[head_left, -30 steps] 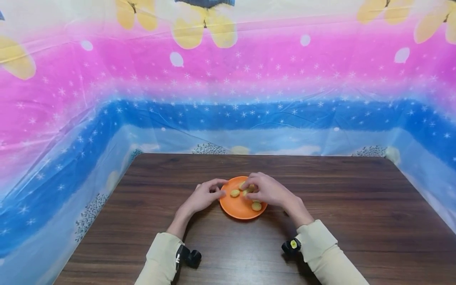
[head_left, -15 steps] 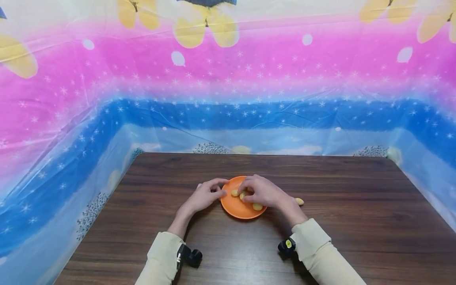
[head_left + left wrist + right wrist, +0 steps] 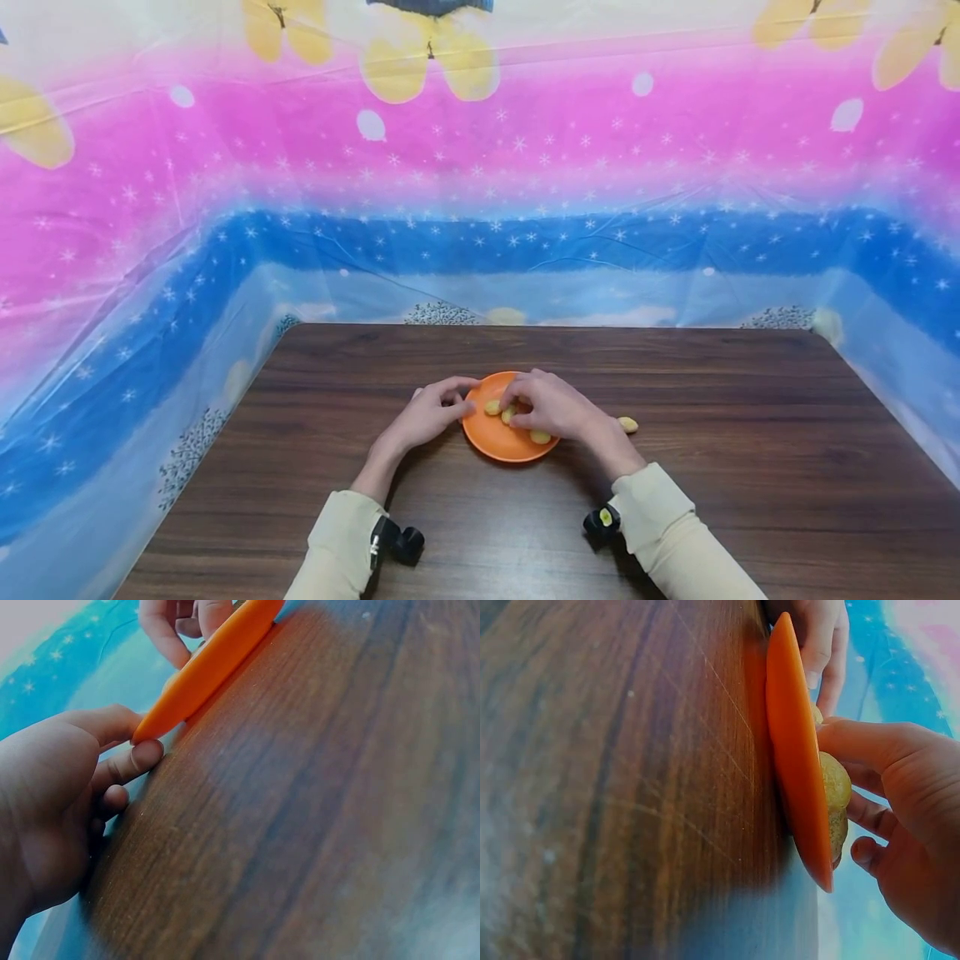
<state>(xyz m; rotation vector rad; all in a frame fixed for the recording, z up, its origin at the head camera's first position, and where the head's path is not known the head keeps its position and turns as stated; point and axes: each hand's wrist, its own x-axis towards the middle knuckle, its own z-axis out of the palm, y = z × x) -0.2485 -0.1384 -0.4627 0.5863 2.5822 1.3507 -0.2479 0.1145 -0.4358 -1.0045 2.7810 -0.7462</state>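
An orange plate (image 3: 504, 447) lies on the table with several small yellow oval pieces on it. One piece (image 3: 492, 407) sits left of centre, another (image 3: 540, 437) near the front right of the plate. My left hand (image 3: 429, 412) holds the plate's left rim between thumb and finger, as the left wrist view shows. Over the plate, my right hand (image 3: 558, 406) pinches a yellow oval piece (image 3: 507, 415) between thumb and forefinger. Lumpy, rounded pieces (image 3: 835, 781) show beside the right fingers in the right wrist view. The right hand hides part of the plate.
A further yellow oval piece (image 3: 628, 425) lies on the dark wooden table (image 3: 750, 467), just right of the right wrist. A printed cloth (image 3: 480, 242) hangs behind and along both sides of the table. Both sleeves carry small black cameras.
My right hand has shifted left over the plate, and its fingers have come round a yellow piece. The piece on the table now shows beyond the right wrist. My left hand has stayed put.
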